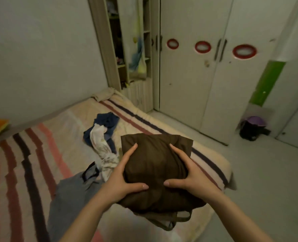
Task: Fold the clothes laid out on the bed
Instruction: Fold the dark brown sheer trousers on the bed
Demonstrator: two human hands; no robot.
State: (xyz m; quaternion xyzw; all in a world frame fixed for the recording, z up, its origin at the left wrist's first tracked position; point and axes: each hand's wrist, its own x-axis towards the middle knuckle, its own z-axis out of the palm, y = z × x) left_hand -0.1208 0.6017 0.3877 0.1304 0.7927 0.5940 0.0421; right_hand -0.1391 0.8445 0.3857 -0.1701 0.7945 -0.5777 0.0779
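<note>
Brown folded garment (pixel 155 165) in both hands' (pixel 122 179) (pixel 188 177) grip, apparently above striped bed (pixel 31 154).

left hand (pixel 122 179) — bare, no rings, no glove, nails short and pale | right hand (pixel 188 177) — bare, no rings, nails short | both forearms enter from about 6 o'clock, uncovered up to the frame edge | no sleeve, watch or band in view on either wrist
</note>
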